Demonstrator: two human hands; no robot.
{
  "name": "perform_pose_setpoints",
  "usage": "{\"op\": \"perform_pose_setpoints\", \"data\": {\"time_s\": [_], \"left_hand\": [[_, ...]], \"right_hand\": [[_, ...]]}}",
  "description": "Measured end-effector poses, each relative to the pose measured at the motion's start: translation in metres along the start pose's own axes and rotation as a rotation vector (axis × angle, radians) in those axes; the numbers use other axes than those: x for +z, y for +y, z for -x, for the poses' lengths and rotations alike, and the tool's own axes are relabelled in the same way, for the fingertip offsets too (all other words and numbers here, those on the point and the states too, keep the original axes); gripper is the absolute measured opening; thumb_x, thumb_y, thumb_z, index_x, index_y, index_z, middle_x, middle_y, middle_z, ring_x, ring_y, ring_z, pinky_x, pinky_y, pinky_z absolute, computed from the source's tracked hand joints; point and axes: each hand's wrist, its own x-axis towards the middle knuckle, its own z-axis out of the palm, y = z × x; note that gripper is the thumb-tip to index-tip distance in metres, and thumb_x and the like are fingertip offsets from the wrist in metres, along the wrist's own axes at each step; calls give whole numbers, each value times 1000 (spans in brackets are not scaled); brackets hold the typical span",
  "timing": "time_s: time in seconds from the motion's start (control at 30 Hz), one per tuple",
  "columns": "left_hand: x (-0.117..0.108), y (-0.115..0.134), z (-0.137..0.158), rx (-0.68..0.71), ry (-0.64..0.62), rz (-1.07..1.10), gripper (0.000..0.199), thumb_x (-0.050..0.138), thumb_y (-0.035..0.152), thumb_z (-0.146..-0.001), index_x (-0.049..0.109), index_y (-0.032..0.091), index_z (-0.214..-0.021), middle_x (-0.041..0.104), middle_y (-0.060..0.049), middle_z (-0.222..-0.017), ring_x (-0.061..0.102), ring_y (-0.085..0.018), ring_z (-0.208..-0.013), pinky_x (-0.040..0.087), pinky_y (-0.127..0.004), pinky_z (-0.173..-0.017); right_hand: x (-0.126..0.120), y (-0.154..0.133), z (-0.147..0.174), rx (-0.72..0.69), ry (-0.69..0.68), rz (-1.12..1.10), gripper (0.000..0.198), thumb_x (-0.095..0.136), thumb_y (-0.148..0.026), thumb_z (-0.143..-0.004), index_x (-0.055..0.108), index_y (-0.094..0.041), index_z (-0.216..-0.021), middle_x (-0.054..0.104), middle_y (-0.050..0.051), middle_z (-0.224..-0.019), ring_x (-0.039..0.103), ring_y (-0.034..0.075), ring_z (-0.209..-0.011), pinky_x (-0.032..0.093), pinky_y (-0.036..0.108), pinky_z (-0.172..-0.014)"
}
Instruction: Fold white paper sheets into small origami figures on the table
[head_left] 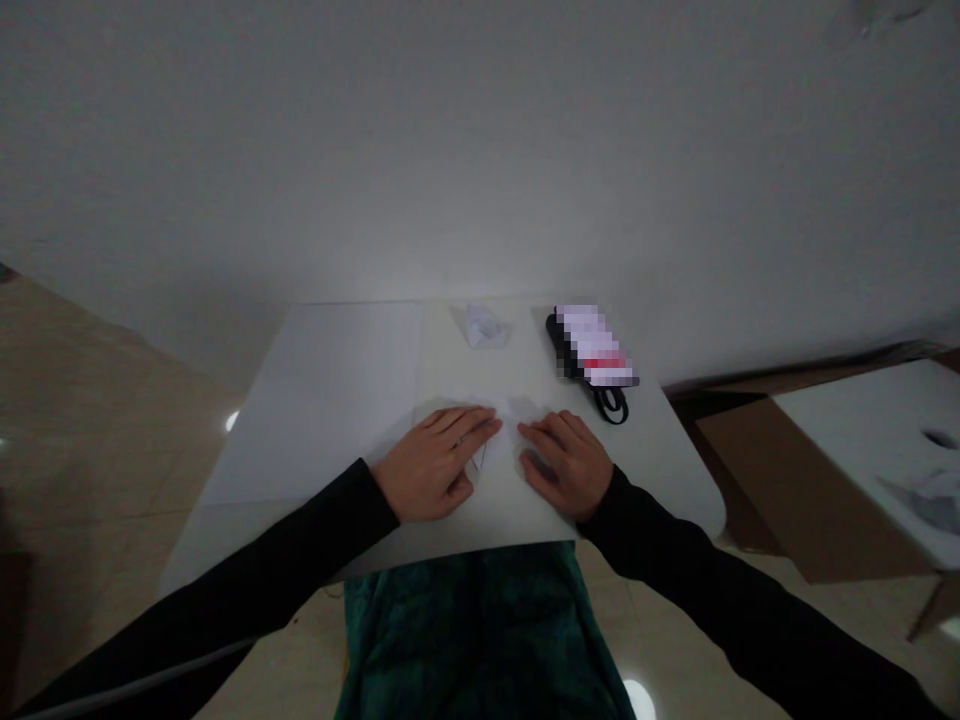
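Note:
My left hand (439, 460) lies with its fingers stretched out over a small piece of white paper (491, 437), pressing it against the white table (517, 535). Part of that paper is hidden under the fingers, and a thin dark line or edge shows beside them. To its right, my right hand (568, 458) rests on the tabletop, fingers bent and thumb apart from the index finger, nothing visible between them. Its fingertips are close to the paper; whether they touch it I cannot tell. Farther back stands a small folded white paper shape (484, 327).
Large white sheets (322, 400) cover the table's left side. A phone (596, 345) with a blurred screen lies on a black strapped item (611, 405) at the back right. The wall (480, 150) borders the far edge. Brown cardboard (810, 490) and another white surface (877, 420) are at right.

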Motion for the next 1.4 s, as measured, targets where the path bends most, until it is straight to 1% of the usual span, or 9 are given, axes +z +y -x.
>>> {"op": "perform_pose_setpoints", "data": {"time_s": [0.1,0.3,0.4,0.6,0.73,1.03,1.23,1.3,1.4], "left_hand": [[2,-6,-2,-24,26,80,66,46,8,-73,37,13,-138,51,-12,-133,46,-23,-122,37,-43,-104],[-5,-18,0,136,12,163,57,43,7,-77,45,17,-133,60,-10,-125,52,-21,-116,39,-41,-101],[-9,-11,1,215,-4,156,55,44,8,-77,49,17,-131,63,-10,-121,55,-21,-113,40,-41,-99],[-4,-6,4,284,65,240,50,38,2,-80,54,19,-124,66,-9,-118,59,-18,-110,40,-38,-100],[-5,-12,4,252,120,344,48,38,4,-80,55,19,-122,67,-9,-114,61,-17,-107,41,-39,-100],[-15,-12,7,229,38,548,65,65,56,-71,54,20,-125,65,-14,-117,60,-27,-108,39,-46,-100],[-19,-9,0,-217,281,843,36,69,42,-75,65,15,-98,70,-9,-94,67,-20,-82,54,-33,-74],[-20,-10,-3,-429,443,988,40,71,41,-73,63,13,-101,69,-6,-83,65,-17,-67,54,-29,-61],[-22,-18,-6,-593,608,1121,64,72,40,-72,47,15,-126,68,-2,-76,63,-13,-58,53,-25,-52]], "right_hand": [[-3,-4,2,-69,49,-11,30,56,-31,-82,65,-10,-102,63,13,-86,55,24,-83,50,41,-73],[-9,-21,18,-195,0,-77,79,52,-71,-74,59,-2,-113,62,24,-116,54,35,-115,49,51,-91],[-11,-35,34,-240,6,50,50,51,-45,-89,59,-6,-118,65,19,-118,57,29,-116,51,44,-92],[-19,-55,60,-197,144,24,23,51,-9,-88,66,-11,-104,74,8,-98,66,21,-104,55,37,-85],[-21,-56,60,-187,135,-30,22,50,-8,-89,67,-14,-101,74,8,-99,66,20,-104,57,35,-80],[-38,-46,47,-186,146,-283,24,50,-9,-88,65,-17,-105,74,10,-95,70,19,-92,59,32,-72],[-49,-27,-12,534,469,-547,7,67,-23,-79,63,-22,-84,69,-1,-67,66,15,-51,58,26,-47],[-43,-19,-36,606,465,-796,13,70,-25,-75,59,-21,-81,62,-5,-59,64,14,-48,57,26,-42],[-29,-12,-59,608,385,-1006,48,70,-24,-74,49,-27,-117,59,-8,-64,61,11,-48,59,28,-44]]}}
